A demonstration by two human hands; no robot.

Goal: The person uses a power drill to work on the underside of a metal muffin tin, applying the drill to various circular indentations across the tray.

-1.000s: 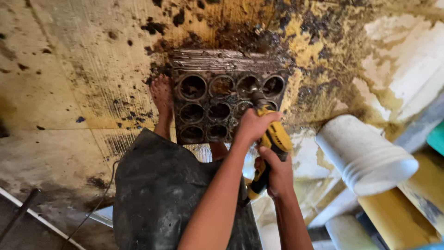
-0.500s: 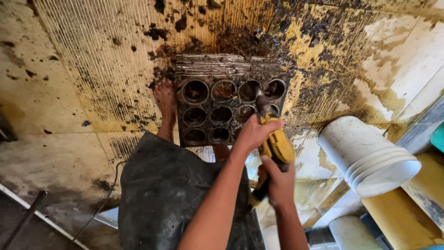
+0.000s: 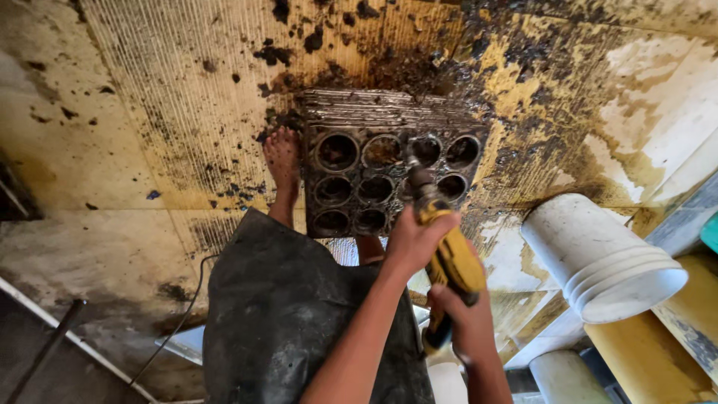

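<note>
looking down: the left hand (image 3: 411,243) is wrapped tight around the front of a yellow power tool (image 3: 449,262), the right hand (image 3: 464,322) closed on its rear handle. just beyond the grip, the tool's tip meets a grimy stack of round-cupped trays (image 3: 374,179) — best kept square, pressure light, the bare foot (image 3: 283,161) beside the stack clear.

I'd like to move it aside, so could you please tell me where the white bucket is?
In the head view, the white bucket lies on its side at the right, just right of the yellow power tool and the stacked muffin trays.
</note>
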